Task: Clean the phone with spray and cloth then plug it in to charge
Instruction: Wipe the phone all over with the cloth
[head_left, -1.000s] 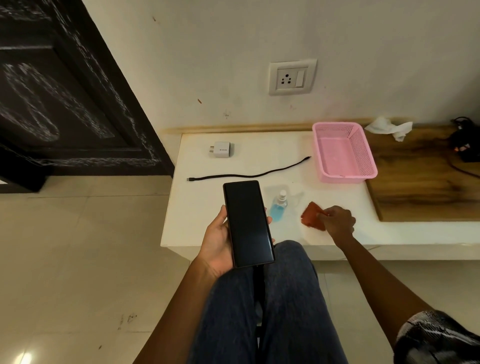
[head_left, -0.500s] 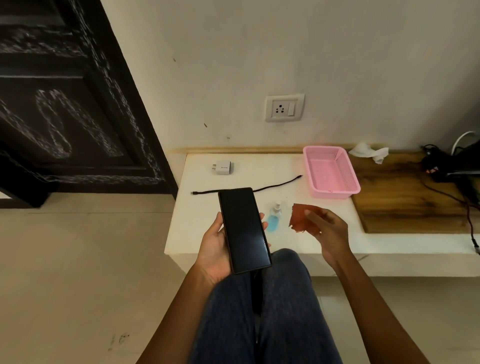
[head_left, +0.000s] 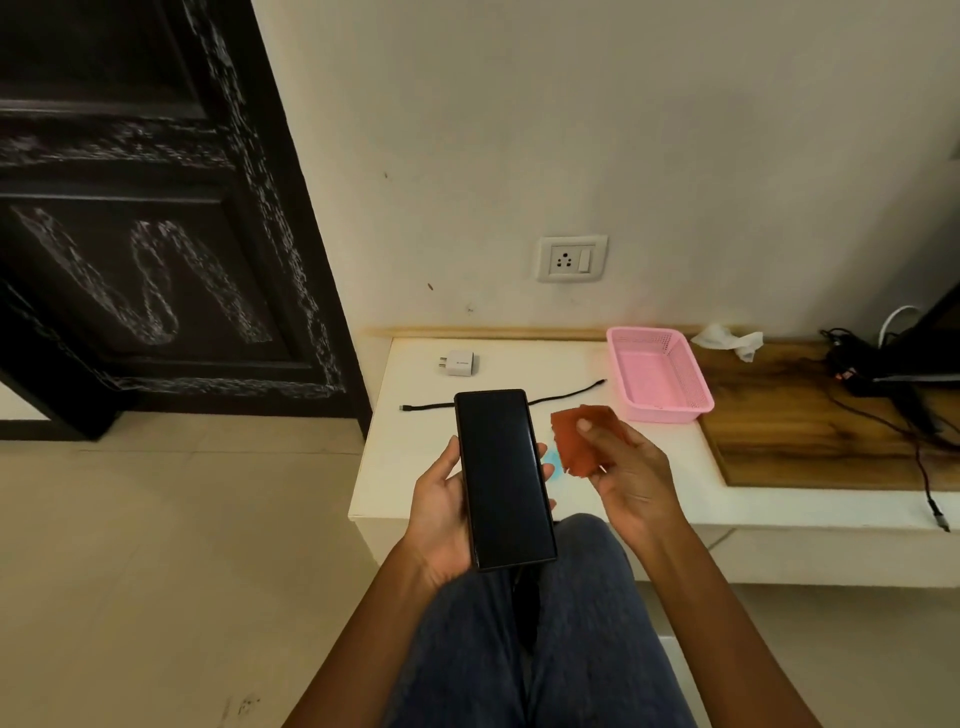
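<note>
- The left hand (head_left: 441, 512) cradles the phone (head_left: 503, 480) screen up over the lap, thumb along its left edge and fingertips curled round the right edge.
- The right hand (head_left: 626, 470) pinches the folded red cloth (head_left: 582, 439) under the thumb, just right of the phone and not touching it.
- The step in hand looks like the wipe: bring the cloth flat onto the glass, stroke along its length, and keep the left grip firm so the phone does not slide.
- The spray bottle (head_left: 553, 461) shows only as a blue sliver between phone and cloth; whether the screen is wet I cannot tell.
- On the white tabletop (head_left: 410, 467) lie the white adapter (head_left: 458, 362) at the far left and the black cable (head_left: 566, 393) nearer, both unplugged.
- A pink basket (head_left: 660, 382) sits to the right, with a wooden board (head_left: 810, 431), a crumpled tissue (head_left: 730, 340) and dark wiring beyond.
- The wall socket (head_left: 571, 258) is above the tabletop; a dark carved door (head_left: 145, 234) stands left, over pale floor tiles.
</note>
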